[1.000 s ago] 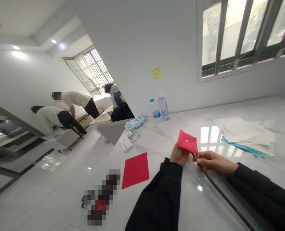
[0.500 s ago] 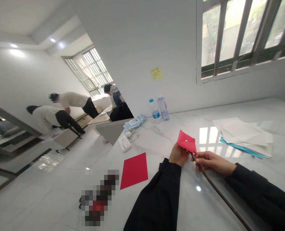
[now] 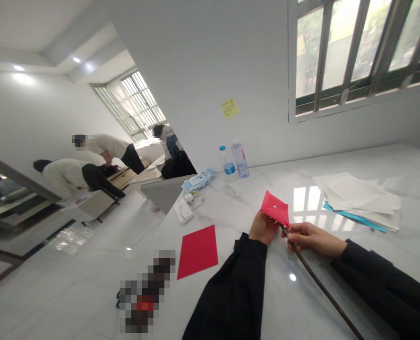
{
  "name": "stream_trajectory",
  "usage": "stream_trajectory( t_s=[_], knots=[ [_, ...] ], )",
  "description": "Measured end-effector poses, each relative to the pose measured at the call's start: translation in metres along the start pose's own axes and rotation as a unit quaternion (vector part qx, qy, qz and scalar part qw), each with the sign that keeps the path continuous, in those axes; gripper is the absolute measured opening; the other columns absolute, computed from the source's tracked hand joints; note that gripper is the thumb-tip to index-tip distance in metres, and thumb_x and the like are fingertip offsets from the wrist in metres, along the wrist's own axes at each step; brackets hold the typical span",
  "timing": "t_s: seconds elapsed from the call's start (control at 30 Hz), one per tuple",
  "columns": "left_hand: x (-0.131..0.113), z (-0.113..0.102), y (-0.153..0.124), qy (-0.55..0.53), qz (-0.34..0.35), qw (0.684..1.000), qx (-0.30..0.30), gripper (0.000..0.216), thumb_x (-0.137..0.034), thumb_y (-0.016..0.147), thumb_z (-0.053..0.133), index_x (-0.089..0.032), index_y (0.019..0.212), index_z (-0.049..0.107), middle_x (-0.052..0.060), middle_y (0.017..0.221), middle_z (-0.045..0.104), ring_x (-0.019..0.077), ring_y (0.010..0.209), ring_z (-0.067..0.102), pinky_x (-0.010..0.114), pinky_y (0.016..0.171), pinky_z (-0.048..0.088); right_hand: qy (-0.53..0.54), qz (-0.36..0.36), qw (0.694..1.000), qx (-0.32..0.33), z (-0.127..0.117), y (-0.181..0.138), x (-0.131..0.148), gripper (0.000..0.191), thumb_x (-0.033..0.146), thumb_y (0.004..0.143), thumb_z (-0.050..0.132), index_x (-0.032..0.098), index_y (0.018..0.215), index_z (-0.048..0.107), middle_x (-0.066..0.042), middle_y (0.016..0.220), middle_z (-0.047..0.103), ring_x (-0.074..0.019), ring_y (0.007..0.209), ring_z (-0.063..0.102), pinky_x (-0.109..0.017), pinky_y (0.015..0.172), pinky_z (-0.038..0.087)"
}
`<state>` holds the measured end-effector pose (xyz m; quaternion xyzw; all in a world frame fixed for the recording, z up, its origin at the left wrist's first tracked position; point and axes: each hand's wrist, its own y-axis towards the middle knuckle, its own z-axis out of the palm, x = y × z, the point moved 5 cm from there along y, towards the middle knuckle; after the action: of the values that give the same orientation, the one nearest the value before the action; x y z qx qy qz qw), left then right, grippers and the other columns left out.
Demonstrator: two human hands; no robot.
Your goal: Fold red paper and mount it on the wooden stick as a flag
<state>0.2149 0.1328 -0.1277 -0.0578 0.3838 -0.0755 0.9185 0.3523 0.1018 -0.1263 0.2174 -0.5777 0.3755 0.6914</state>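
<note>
My left hand (image 3: 261, 230) is closed around the underside of a red paper pinwheel (image 3: 276, 206), whose folded corners meet at a small shiny pin in the middle. A long thin brown stick (image 3: 318, 277) runs from beneath the paper down towards the lower right. Close below the pinwheel, my right hand (image 3: 307, 237) pinches the upper end of this stick. Where the stick meets the back of the paper is hidden. A flat red sheet of paper (image 3: 198, 251) lies on the table to the left of my hands.
On the white marbled table (image 3: 383, 283) are a stack of white paper (image 3: 364, 196), a blue sheet (image 3: 355, 220), two bottles (image 3: 240, 160), a wipes packet (image 3: 199, 181) and a white charger (image 3: 184, 211). Pixelated items (image 3: 148, 293) lie left. Several people bend over furniture far left.
The stick's lower end has swung slightly left. My hands keep almost the same place and grip. In the background, two bending people have shifted a little.
</note>
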Motion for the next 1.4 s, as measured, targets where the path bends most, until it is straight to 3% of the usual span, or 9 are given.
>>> stream_trajectory(
  t_s=[0.87, 1.4],
  knots=[
    [-0.0014, 0.0057, -0.0024, 0.007, -0.009, 1.0, 0.012, 0.02, -0.031, 0.08, 0.077, -0.015, 0.081, 0.065, 0.007, 0.077, 0.064, 0.0192, 0.067, 0.059, 0.032, 0.065, 0.046, -0.02, -0.001, 1.0, 0.001, 0.0017, -0.0004, 0.0018, 0.049, 0.059, 0.08, 0.078, 0.016, 0.099, 0.066, -0.006, 0.082, 0.071, -0.0151, 0.07, 0.063, -0.027, 0.063, 0.048],
    [-0.0008, 0.007, -0.0007, 0.007, -0.003, 1.0, 0.022, 0.022, -0.028, 0.075, 0.079, -0.016, 0.079, 0.061, 0.004, 0.074, 0.062, 0.0164, 0.064, 0.056, 0.029, 0.061, 0.04, -0.015, 0.002, 1.0, 0.004, 0.0006, 0.0, -0.0004, 0.047, 0.057, 0.082, 0.077, 0.015, 0.099, 0.066, -0.006, 0.082, 0.072, -0.0146, 0.071, 0.063, -0.027, 0.064, 0.047]
  ],
)
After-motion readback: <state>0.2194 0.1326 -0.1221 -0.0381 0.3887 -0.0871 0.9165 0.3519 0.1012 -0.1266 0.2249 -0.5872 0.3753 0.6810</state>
